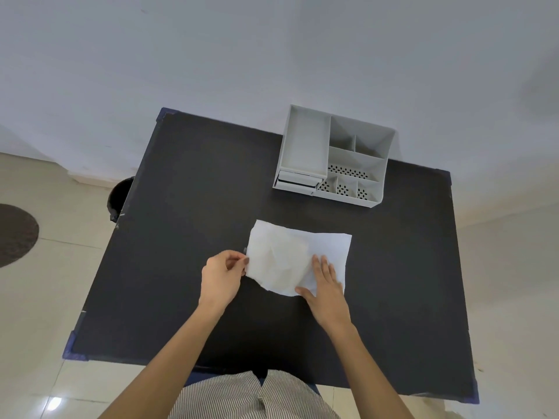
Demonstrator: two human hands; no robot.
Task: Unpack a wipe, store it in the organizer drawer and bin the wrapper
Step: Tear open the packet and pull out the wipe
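Note:
A white wipe (287, 255) lies unfolded on the black table (193, 207), its left part doubled over. My left hand (222, 275) pinches the wipe's left edge between thumb and fingers. My right hand (325, 284) rests flat, fingers spread, on the wipe's lower right part. A white organizer (332, 155) stands at the far side of the table, its small drawer (298, 180) at the lower left front slightly pulled out. No wrapper shows on the table.
A black bin (119, 198) stands on the tiled floor off the table's left edge. A dark round mat (15, 234) lies further left. A white wall runs behind the table.

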